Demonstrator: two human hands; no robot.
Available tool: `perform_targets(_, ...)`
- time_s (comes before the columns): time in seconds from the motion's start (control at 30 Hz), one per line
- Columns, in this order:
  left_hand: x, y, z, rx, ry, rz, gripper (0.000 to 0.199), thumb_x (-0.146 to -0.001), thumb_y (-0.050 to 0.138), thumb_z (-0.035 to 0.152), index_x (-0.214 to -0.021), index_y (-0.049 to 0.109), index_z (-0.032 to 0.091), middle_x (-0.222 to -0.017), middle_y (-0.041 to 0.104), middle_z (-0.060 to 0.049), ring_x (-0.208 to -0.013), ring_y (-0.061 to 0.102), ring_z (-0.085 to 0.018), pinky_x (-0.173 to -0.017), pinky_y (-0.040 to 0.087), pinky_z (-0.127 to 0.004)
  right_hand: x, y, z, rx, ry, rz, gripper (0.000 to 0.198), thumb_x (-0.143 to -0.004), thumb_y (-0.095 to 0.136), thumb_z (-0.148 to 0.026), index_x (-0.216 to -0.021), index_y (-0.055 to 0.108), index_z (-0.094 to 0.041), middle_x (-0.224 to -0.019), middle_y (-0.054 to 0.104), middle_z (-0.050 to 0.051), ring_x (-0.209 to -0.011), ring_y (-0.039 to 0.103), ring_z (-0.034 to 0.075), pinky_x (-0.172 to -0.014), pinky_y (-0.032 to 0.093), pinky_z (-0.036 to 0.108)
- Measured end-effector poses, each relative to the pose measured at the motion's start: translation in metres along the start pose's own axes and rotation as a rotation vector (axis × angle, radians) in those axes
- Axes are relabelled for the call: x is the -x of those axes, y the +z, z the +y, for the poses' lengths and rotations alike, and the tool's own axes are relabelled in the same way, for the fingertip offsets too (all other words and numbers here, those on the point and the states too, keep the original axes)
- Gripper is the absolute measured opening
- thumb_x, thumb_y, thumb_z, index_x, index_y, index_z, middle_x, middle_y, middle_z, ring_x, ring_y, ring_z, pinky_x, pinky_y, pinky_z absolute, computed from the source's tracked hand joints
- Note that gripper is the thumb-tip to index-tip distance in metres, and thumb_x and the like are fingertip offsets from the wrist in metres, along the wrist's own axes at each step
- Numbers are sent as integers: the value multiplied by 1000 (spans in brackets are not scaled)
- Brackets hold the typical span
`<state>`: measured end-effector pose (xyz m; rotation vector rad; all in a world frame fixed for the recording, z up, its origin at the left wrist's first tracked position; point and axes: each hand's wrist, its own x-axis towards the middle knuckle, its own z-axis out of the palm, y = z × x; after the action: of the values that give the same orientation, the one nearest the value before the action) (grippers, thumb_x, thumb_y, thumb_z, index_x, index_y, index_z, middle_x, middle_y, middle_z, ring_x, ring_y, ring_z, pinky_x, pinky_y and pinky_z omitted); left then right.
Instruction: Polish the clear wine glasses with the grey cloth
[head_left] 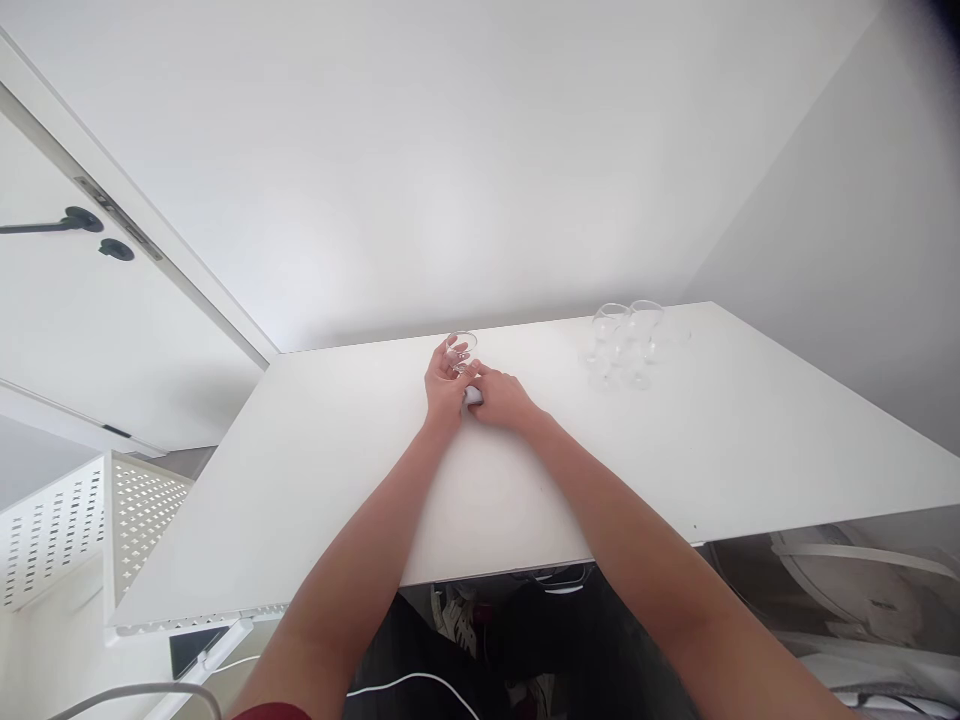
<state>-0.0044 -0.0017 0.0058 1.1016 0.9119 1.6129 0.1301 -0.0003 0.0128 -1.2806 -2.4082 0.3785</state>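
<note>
My left hand (442, 390) is closed around a clear drinking glass (462, 342), whose round rim points up and away from me above the white table. Pressed up against it, my right hand (505, 398) has its fingers curled at the lower part of the glass. A small white item (473, 395), soft-looking like a cloth or tissue, shows between the two hands under the right fingers. My fingers cover most of the lower glass. Farther right stand more clear glasses (645, 325), apart from both hands.
The white table (337, 470) meets a plain white wall at the back. On the left are a door with a dark handle (81, 220) and a white perforated rack (146, 505). A white cable (420, 677) hangs below the front edge. Transparent plastic with bags (862, 590) lies at lower right.
</note>
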Motion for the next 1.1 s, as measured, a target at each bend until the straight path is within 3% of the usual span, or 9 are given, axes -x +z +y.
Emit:
perform_targets(0.17,1,3,0,8,-19,-5,69,-74,90,34,-136,61,32,-137,64,-10,-126,59,-24,-102,50,-37,-1,4,-3,13,103,6,43,-78,63,-20,-120,73,-26,-130,68,8,-84,67,23,-63,43,32)
perform_targets(0.27,3,3,0,6,-17,14,77,-74,90,35,-143,54,35,-151,53,-10,-127,58,-24,-102,49,-37,1,6,-3,69,171,17,45,-81,62,-21,-125,71,-27,-130,66,8,-86,67,23,-67,46,33)
perform_targets(0.37,4,1,-1,-17,0,112,61,-86,78,48,-140,52,35,-157,46,-9,-131,55,-23,-102,48,-35,5,4,3,131,283,26,41,-87,59,-24,-126,70,-30,-136,61,8,-86,68,22,-71,48,34)
perform_targets(0.47,2,-1,-3,-42,-77,158,45,-94,64,57,-130,55,31,-148,51,-8,-117,62,-20,-92,50,-34,10,0,12,206,417,51,40,-93,55,-30,-131,67,-29,-142,55,11,-86,69,22,-73,48,35)
perform_targets(0.63,1,-1,-5,-102,-128,142,33,-94,65,50,-117,56,28,-129,54,-7,-94,62,-15,-79,49,-30,24,-6,26,289,546,64,38,-97,49,-33,-131,64,-25,-150,49,14,-83,70,22,-71,47,35)
perform_targets(0.93,1,-1,-9,-81,-155,102,21,-94,63,45,-104,58,27,-114,53,-3,-79,57,-12,-67,46,-27,80,-24,49,309,631,90,42,-97,44,-34,-134,62,-29,-159,47,10,-92,70,26,-69,47,36)
perform_targets(1.1,2,0,-8,-69,-155,88,21,-93,64,45,-100,59,26,-113,53,-3,-74,57,-10,-67,49,-28,87,-28,51,298,696,94,44,-98,42,-36,-137,61,-28,-162,45,10,-99,70,27,-72,49,36)
